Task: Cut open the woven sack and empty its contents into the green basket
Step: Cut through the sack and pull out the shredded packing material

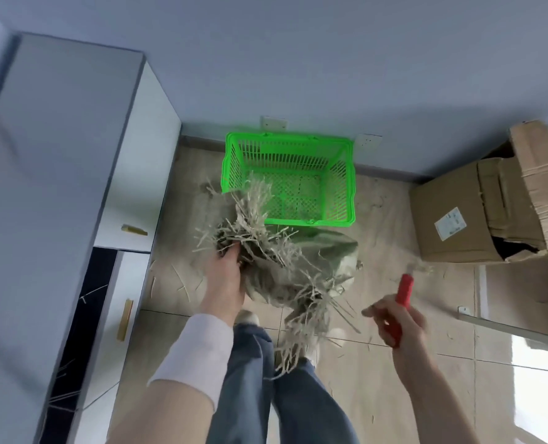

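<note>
A grey-green woven sack (324, 261) stands on the floor just in front of the green basket (343, 184), which is against the wall with only its slatted bottom showing inside. Pale shredded paper strips (253, 225) spill from the sack's open top and hang down its front side. My left hand (224, 277) grips the sack's edge and a bunch of strips at its left. My right hand (401, 328) is off to the right, apart from the sack, holding a red utility knife (402, 296) that points up and away.
A white cabinet (74, 187) with gold handles fills the left side. A torn cardboard box (478, 213) sits at the right by the wall. Loose strips litter the tiled floor (378, 395). My legs in jeans and shoes stand just behind the sack.
</note>
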